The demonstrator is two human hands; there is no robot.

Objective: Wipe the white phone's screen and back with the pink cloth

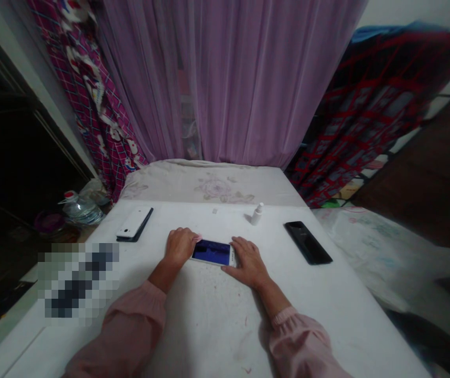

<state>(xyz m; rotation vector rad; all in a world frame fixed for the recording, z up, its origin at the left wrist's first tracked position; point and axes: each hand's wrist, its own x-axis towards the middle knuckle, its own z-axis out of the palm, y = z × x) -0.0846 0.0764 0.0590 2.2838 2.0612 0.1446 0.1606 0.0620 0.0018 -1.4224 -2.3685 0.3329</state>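
Observation:
My left hand (180, 247) and my right hand (248, 262) lie flat on either side of a white smartphone (212, 253), whose screen glows dark blue. The left fingertips touch the phone's upper left corner, and the right fingers rest on its right end. Neither hand visibly lifts it. All of this is on a white tabletop (205, 325). Pink sleeves cover both forearms up to the wrists.
A white phone (132, 222) lies on a dark phone or case (138, 231) at left. A small white spray bottle (256, 214) stands at the far edge. A black smartphone (307, 242) lies at right. Beyond is a floral bedcover (213, 184).

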